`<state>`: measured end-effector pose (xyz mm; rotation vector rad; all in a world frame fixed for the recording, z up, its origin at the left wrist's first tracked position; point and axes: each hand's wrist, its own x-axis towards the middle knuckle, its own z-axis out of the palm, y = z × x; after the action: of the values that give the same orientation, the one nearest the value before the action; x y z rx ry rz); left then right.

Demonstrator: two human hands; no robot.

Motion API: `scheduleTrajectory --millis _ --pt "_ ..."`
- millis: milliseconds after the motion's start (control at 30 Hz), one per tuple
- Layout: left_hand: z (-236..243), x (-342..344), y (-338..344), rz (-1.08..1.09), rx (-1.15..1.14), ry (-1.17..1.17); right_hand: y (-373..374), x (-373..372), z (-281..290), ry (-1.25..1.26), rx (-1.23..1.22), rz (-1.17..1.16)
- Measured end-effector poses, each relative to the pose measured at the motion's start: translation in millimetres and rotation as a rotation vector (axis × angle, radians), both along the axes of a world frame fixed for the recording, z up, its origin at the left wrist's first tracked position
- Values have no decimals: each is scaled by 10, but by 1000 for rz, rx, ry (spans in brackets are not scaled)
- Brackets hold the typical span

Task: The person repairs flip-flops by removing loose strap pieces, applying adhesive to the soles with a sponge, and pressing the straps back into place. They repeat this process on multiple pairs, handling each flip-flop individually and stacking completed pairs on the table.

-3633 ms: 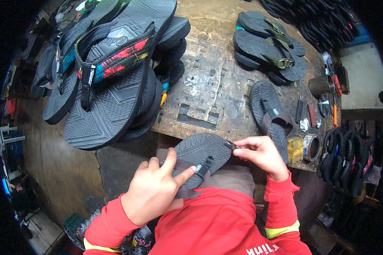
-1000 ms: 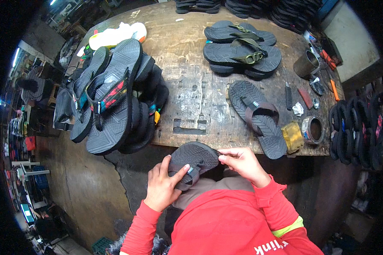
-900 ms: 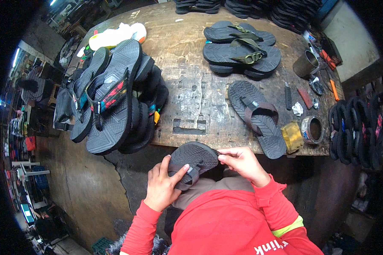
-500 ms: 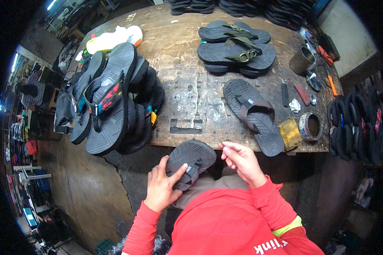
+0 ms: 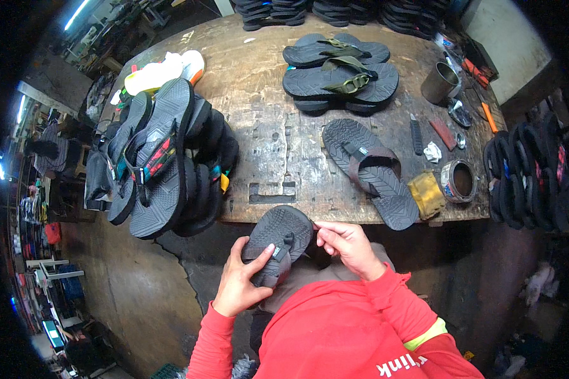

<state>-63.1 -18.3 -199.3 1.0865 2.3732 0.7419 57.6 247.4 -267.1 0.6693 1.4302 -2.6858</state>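
Note:
My left hand (image 5: 240,278) grips a black sandal (image 5: 283,226) by its side, thumb over the dark strap, just below the near edge of the workbench. Close to the sandal's right edge, my right hand (image 5: 351,247) is closed in a pinch. Whatever sits between those fingertips is too small to make out. On the bench to the right lies a matching sandal (image 5: 393,197) with a brown strap, its near end at the bench edge.
Stacked sandals (image 5: 161,158) crowd the bench's left side; another pile (image 5: 341,82) lies farther back. At right are a yellow block (image 5: 427,194), a round tin (image 5: 447,183), a knife (image 5: 416,136), a metal cup (image 5: 439,83) and more sandals (image 5: 528,177). The worn wooden workbench (image 5: 253,139) has cut recesses.
My right hand has moved left and slightly down, bringing its pinched fingertips to the sandal's edge. The held sandal has shifted a little left, and the whole view has tilted slightly.

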Motion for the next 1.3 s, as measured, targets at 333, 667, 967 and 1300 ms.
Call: scheduleTrajectory --millis 333,667,967,1300 --pt "-30 18 -9 20 -4 -21 -16 14 -54 42 -129 -8" --pt "-59 192 396 317 330 138 447 964 404 -58 592 -576" --pt "-357 -171 722 381 521 164 489 1294 175 -128 621 -552" --pt "-372 410 281 551 503 33 501 1341 101 -106 886 -578"
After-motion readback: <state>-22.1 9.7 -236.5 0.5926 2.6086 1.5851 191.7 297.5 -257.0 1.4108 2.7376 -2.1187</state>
